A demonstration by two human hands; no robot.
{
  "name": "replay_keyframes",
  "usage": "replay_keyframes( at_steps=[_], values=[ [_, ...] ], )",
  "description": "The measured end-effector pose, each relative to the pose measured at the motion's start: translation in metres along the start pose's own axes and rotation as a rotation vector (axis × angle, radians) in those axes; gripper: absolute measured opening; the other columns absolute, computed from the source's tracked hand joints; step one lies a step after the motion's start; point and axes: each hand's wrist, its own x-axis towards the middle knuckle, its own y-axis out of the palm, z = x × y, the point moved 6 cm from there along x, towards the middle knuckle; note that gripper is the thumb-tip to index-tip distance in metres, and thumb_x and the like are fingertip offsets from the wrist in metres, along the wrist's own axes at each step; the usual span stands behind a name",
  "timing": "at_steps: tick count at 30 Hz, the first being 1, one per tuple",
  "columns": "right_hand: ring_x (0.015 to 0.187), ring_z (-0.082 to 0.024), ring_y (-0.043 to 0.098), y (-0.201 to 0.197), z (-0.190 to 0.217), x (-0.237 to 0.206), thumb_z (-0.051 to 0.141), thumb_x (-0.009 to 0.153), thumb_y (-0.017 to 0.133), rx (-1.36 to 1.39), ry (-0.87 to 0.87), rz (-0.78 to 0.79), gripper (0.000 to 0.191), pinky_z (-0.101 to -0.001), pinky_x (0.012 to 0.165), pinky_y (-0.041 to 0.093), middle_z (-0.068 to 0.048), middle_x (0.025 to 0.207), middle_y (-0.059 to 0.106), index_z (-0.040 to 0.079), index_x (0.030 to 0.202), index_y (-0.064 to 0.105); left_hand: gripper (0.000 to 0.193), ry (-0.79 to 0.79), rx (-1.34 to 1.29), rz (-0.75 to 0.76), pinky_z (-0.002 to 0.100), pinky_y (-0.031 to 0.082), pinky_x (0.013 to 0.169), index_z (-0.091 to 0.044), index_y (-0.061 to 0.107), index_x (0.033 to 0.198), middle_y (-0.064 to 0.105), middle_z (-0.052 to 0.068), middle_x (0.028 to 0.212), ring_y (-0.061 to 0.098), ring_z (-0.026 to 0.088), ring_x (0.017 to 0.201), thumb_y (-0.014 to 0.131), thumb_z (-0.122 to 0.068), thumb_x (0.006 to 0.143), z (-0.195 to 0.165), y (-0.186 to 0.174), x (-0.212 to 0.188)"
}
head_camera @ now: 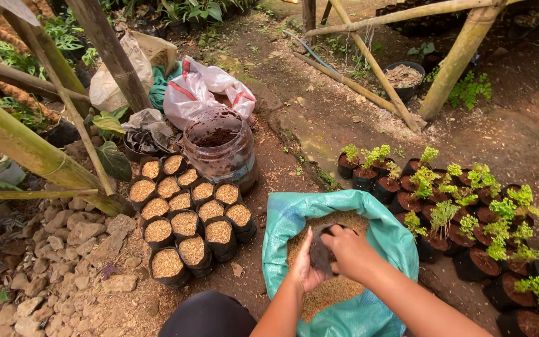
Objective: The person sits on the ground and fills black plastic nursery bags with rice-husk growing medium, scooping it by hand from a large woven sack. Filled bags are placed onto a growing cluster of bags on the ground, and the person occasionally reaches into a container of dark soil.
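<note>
Your fingers [338, 234] curled around a small black grow bag [321, 253], your right hand [350, 249] closed on its top edge and your left hand [305, 265] cupping its side. The bag stood roughly upright, mouth hidden, over the husk fill in the green sack [282, 218]. Filled black bags [185, 224] sat left, seedlings [463, 200] right.

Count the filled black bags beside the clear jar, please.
16, in one cluster left of the green sack, below the jar; more may be hidden. Left hand and right hand hold another black bag.
</note>
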Motion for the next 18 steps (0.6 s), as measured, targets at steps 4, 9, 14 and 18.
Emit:
replay_keyframes(
  at_steps=[4,9,14,18],
  values=[
    [0.095,-0.039,0.067,-0.025,0.0,0.02,0.013,0.055,0.094,0.044,0.078,0.183,0.055,-0.0477,0.077,0.056,-0.015,0.104,0.065,0.009,0.105,0.072,0.096,-0.02,-0.03,-0.055,0.072,0.037,0.113,-0.021,0.036,0.157,0.029,0.012,0.169,0.043,0.046,0.145,0.048,-0.081,0.084,-0.01,0.006,0.013],
    [0.077,-0.019,0.079,-0.083,-0.112,0.084,0.023,0.079,0.078,0.385,0.292,0.068,0.018,-0.0352,0.073,0.063,-0.008,0.082,0.081,0.008,0.089,0.079,0.107,0.005,-0.099,-0.11,0.072,0.03,0.114,-0.013,0.026,0.161,0.032,0.022,0.166,0.041,0.045,0.145,0.047,-0.085,0.085,-0.046,0.048,0.065],
    [0.084,-0.016,0.076,-0.023,-0.205,0.057,0.025,0.08,0.081,0.332,0.56,-0.046,0.036,-0.0334,0.08,0.059,-0.008,0.096,0.08,0.009,0.112,0.077,0.109,0.03,-0.094,-0.136,0.07,0.035,0.114,-0.011,0.026,0.16,0.041,0.024,0.16,0.048,0.045,0.142,0.044,-0.085,0.082,-0.017,0.022,0.098],
    [0.104,-0.022,0.076,0.077,-0.156,0.004,0.03,0.074,0.087,0.459,0.775,0.27,0.062,-0.0369,0.096,0.059,-0.011,0.114,0.079,0.012,0.13,0.07,0.108,0.048,-0.125,-0.068,0.069,0.04,0.112,-0.01,0.026,0.16,0.042,0.024,0.16,0.049,0.045,0.143,0.044,-0.085,0.084,-0.006,-0.007,0.062]
  ],
)
